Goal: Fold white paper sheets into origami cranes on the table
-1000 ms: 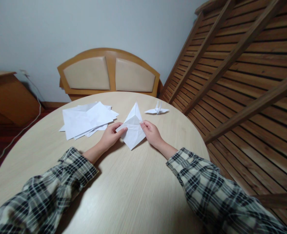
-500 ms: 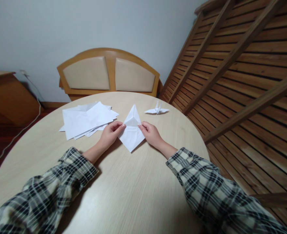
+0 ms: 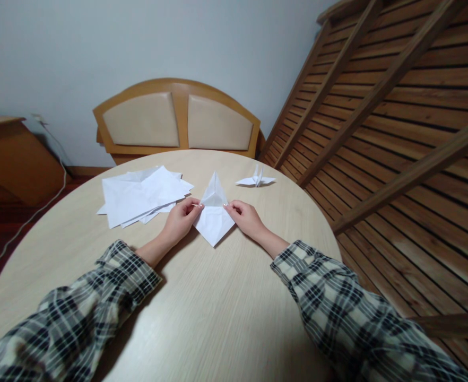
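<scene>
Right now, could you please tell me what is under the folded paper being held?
Beneath the folded paper is the round table, visible around it. The patch directly underneath is covered, so I cannot tell whether they touch.

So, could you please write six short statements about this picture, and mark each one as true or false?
1. The left hand and the right hand both hold the folded paper. True.
2. The paper crane is to the right of the loose sheets. True.
3. The right hand is touching the paper crane. False: it holds the folded paper, apart from the crane.
4. The person's clothing is plain. False: the sleeves are checked.
5. The table has a rounded edge. True.
6. The loose sheets cover the folded paper. False: they lie further left.
</scene>
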Demonstrator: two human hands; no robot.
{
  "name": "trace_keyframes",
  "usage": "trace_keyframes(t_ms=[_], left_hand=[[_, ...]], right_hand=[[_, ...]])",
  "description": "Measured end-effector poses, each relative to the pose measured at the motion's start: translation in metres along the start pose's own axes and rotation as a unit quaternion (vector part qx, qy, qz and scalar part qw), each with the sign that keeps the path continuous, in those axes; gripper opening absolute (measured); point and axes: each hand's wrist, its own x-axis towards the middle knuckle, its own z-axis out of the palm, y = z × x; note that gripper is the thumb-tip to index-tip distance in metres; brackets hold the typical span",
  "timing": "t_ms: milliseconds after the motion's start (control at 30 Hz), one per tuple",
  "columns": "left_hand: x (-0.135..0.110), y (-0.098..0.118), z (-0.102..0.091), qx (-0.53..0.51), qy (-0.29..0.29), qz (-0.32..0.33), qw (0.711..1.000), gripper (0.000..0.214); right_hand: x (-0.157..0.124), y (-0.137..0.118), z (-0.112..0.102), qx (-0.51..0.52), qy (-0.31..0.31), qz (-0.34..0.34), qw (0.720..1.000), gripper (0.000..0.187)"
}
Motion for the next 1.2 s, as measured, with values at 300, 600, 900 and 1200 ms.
trace_keyframes(t_ms=[300, 600, 900, 1200], left_hand=[[-0.0006, -0.0015, 0.0002, -0.022, -0.007, -0.001, 1.0, 0.024], [-0.0026, 0.0024, 0.0008, -0.011, -0.027, 0.001, 1.0, 0.032], [-0.0041, 0.0024, 0.0019, -0.031, -0.051, 0.009, 0.998, 0.047], [-0.0043, 0.0062, -0.001, -0.045, -0.067, -0.031, 0.996, 0.049]], right_hand=[[0.0016, 0.0022, 0.0051, 0.122, -0.003, 0.027, 0.992, 0.031], [0.0039, 0.0052, 0.0037, 0.127, 0.014, 0.044, 0.991, 0.024], [0.0005, 0.0001, 0.0035, 0.151, 0.022, 0.047, 0.987, 0.04], [0.0013, 0.0014, 0.006, 0.168, 0.015, 0.062, 0.984, 0.041]])
